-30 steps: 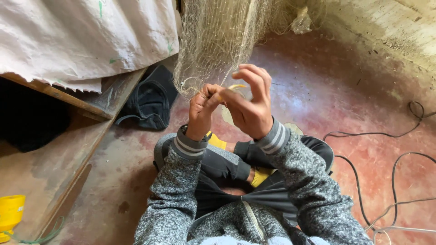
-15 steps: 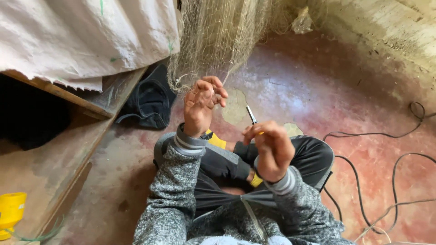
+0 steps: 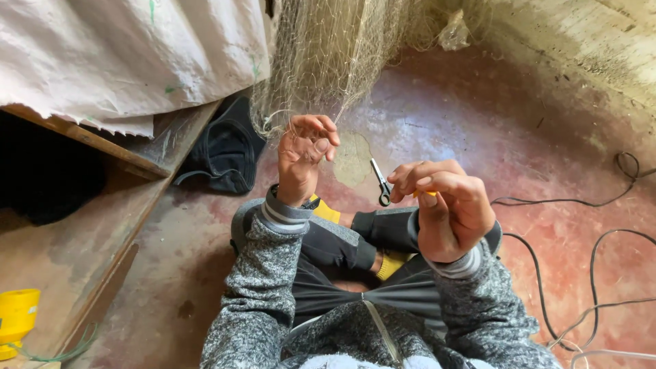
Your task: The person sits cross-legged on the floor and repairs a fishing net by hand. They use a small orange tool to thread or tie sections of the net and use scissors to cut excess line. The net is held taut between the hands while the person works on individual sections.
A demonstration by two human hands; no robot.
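Pale mesh net hangs from above, lower edge bunched in left hand; fingers pinched closed on strands. Right hand closed around small scissors, blades pointing up toward net, just apart from it.

Risks, judged:
- Blades near left fingers; careless snip could nick skin.
- Fine mesh hard to separate; wrong strand cut, hole widens.
- Pinch light; net may slip free.
- Cables on floor near legs; snag possible.

sleeves: grey speckled knit | cuffs: striped grey-white | trousers: dark | socks: yellow
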